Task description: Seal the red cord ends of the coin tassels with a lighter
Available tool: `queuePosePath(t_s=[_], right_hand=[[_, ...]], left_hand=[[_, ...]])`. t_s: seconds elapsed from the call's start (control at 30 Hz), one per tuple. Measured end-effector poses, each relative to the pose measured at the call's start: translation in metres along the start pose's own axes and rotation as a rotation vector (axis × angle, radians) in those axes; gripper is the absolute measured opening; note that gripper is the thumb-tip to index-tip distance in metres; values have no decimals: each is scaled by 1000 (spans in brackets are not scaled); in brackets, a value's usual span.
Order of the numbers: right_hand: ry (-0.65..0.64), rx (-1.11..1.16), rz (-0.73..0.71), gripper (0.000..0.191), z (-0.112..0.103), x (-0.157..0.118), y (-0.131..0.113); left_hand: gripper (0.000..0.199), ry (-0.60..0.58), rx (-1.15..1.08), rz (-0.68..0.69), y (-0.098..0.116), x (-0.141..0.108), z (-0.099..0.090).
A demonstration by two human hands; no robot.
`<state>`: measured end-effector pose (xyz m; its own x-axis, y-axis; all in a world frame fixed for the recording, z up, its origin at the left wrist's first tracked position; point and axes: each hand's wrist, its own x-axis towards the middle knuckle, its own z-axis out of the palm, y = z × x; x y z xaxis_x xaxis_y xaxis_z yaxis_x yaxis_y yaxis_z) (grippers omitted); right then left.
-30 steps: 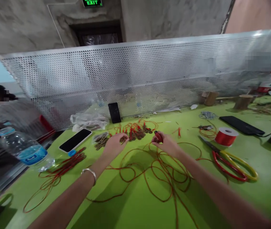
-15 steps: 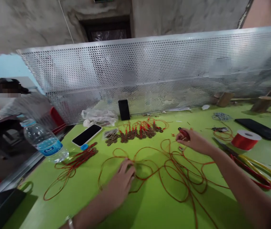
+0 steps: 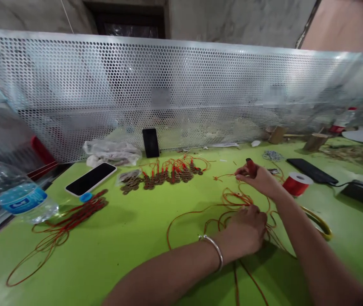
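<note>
My left hand, with a silver bangle on its wrist, is closed over a loose bundle of red cord on the green table; its fingertips are partly hidden. Just above and behind it, my right hand is closed around a small dark-red lighter with a black top. A thin cord end sticks out leftward from the right fingertips. Long cord loops spread left of my left hand, and more strands run beneath it toward the near edge.
Coins on red cords lie in a row mid-table. At left are a corded coin bundle, a phone and a water bottle. At right sit a red ribbon spool, yellow-handled scissors and a black phone. Perforated metal panel stands behind.
My left hand has moved right from the left cord loops to the bundle near my right hand, drawing the loops together. The view has turned right. My right hand keeps the lighter.
</note>
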<state>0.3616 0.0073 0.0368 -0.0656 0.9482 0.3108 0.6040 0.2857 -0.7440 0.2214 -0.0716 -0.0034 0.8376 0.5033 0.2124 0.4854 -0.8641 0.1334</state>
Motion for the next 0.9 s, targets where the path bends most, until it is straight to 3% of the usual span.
queuePosePath(t_s=[0.07, 0.13, 0.23, 0.37, 0.47, 0.57, 0.7, 0.8, 0.9], right_hand=[[-110, -57, -3, 19, 2, -2, -1], [-266, -136, -11, 13, 4, -4, 0], [-403, -226, 1, 6, 5, -6, 5], [-331, -353, 16, 8, -1, -3, 13], [-254, -434, 7, 17, 3, -1, 10], [-234, -450, -23, 23, 28, -4, 1], [-259, -545, -161, 34, 77, -18, -7], [-218, -595, -261, 42, 97, -26, -18], [-101, -397, -301, 35, 91, -39, -56]], left_hand=[[26, 48, 79, 44, 5, 0, -5], [28, 81, 165, 84, 6, -17, -16], [35, 15, 185, 37, -3, -73, -35], [58, -129, 143, -281, -31, -172, -53], [75, -195, 32, -328, -40, -212, -60], [84, -216, -45, -333, -30, -203, -64], [72, -217, -180, -207, -26, -170, -70], [57, -171, -149, -193, -44, -173, -81], [36, -79, -43, -389, -78, -200, -97]])
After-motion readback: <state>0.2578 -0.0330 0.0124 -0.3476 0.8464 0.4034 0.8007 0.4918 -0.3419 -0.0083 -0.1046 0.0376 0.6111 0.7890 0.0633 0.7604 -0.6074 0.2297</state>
